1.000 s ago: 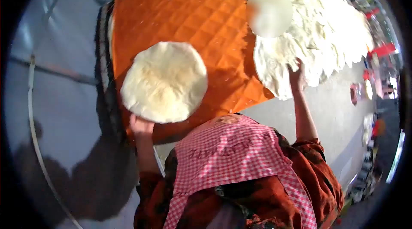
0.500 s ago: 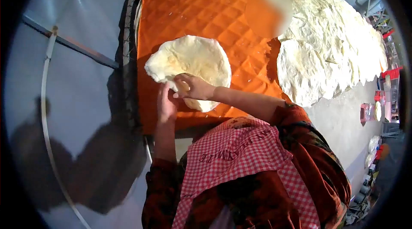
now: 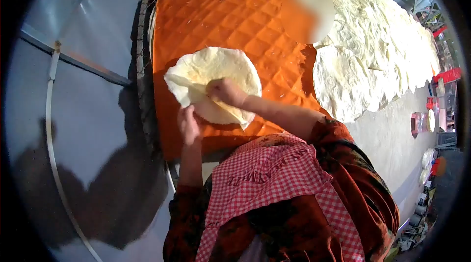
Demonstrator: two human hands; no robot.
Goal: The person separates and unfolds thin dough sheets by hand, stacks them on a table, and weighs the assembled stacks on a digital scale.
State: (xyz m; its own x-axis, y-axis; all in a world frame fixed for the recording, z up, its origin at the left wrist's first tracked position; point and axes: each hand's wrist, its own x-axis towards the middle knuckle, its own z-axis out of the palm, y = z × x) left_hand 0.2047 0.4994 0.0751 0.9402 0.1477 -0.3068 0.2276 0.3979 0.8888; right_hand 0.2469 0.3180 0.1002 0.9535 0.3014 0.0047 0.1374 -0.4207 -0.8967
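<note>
A round, thin flatbread lies on the orange quilted cloth, with folds running across its near left part. My right hand is closed over the middle of the bread and grips part of it. At the bread's near left edge, my left hand has its fingers closed on the rim. To the right, a wide layer of overlapping pale flatbreads covers the far right of the cloth and beyond.
Grey sheeting with a metal bar stands on the left. Grey surface extends below the layered breads. Red containers and other small items are at the far right. A round blur hides part of the cloth.
My right hand has left the layered breads and come over to the round bread, which it now grips. The bread has gone from flat to folded, and my left hand is at its edge.
</note>
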